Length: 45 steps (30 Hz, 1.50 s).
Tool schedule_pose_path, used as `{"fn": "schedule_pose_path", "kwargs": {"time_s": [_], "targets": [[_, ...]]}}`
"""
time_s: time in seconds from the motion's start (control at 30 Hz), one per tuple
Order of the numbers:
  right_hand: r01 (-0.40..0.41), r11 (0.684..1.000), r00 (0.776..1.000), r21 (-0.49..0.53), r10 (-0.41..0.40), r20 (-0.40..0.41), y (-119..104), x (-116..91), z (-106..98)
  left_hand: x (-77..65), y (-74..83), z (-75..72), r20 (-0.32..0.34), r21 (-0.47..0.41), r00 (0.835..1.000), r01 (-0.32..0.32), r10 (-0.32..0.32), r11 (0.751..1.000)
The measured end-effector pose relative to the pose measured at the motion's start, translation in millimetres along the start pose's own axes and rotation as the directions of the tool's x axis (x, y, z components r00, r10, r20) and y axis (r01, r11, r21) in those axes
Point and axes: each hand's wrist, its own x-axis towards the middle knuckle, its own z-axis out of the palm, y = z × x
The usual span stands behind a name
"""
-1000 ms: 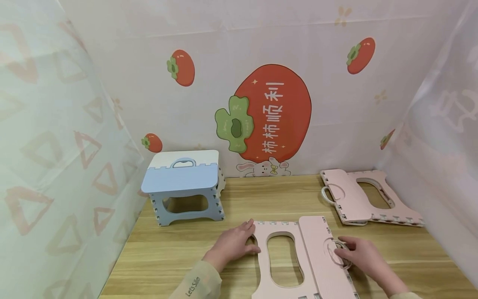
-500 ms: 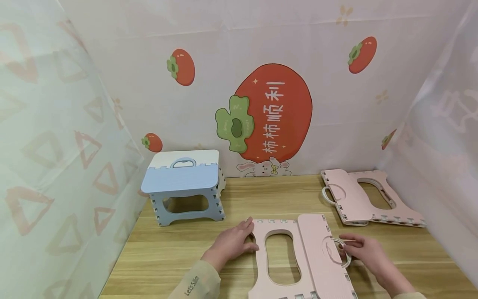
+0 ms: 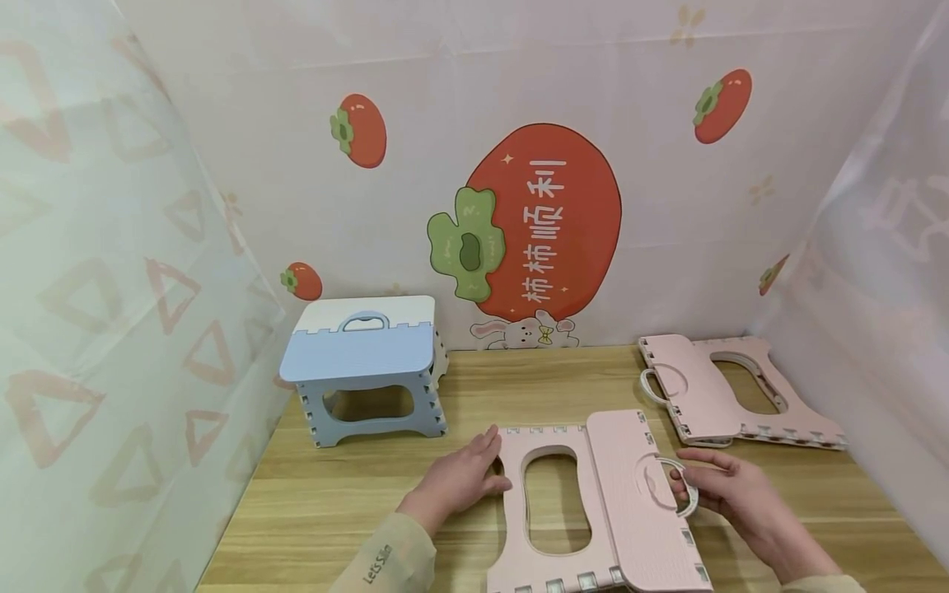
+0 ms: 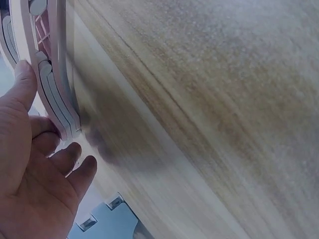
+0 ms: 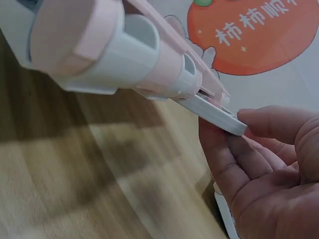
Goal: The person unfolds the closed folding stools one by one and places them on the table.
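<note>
Head view: the work is backed by a pale patterned backdrop (image 3: 445, 91), in front of which a wood-grain table (image 3: 541, 395) is spread. At its near side, right of centre, the near pink stool (image 3: 630, 511) is held folded. In the right wrist view its handle side is seen raised above the wood; whether any other part is resting on the table cannot be told. A blue-and-white stool (image 3: 363, 354) is set upright on its legs toward the far left, and a far pink stool (image 3: 700, 391), also folded, is laid at the far right, well apart from it.

The left hand (image 3: 460, 478) is placed at the near pink stool's left edge, which is taken between thumb and forefinger, the other fingers being loosely bent. By the right hand (image 3: 734, 490), the white handle (image 5: 219, 117) is pinched between thumb and fingers.

The step in hand is judged to be the two-handed steadying of the folded stool. For the next move, a firm pinch on the handle and even support at the opposite edge seem to be called for, lest the hinged panels be swung loose.
</note>
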Motion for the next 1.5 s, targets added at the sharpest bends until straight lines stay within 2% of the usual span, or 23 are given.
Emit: {"fn": "schedule_pose_path", "kwargs": {"time_s": [0.17,0.4,0.7,0.97,1.27,1.5], "targets": [[0.041,0.989,0.997,0.141,-0.05,0.06,-4,-2,2,-0.6,0.7,-1.7,0.018,-0.005,1.0,0.01,-0.009,1.0],[0.081,0.95,0.979,0.301,-0.132,0.155,-14,-3,5,-0.4,-3.8,0.9,0.025,-0.042,1.0,0.009,-0.008,0.999],[0.104,0.93,0.97,0.353,-0.173,0.169,-30,-3,15,-1.0,-5.8,1.0,0.028,-0.064,1.0,0.01,-0.008,0.998],[0.114,0.904,0.949,0.413,-0.222,0.225,-40,-1,20,-0.4,-7.0,0.7,0.041,-0.116,0.999,0.036,-0.031,0.993],[0.174,0.906,0.948,0.385,-0.26,0.183,-52,2,30,2.1,-10.0,3.2,0.04,-0.189,0.999,0.04,-0.033,0.981],[0.176,0.904,0.949,0.39,-0.261,0.175,-61,3,37,1.8,-11.7,4.3,0.026,-0.246,0.999,0.038,-0.032,0.968]]}}
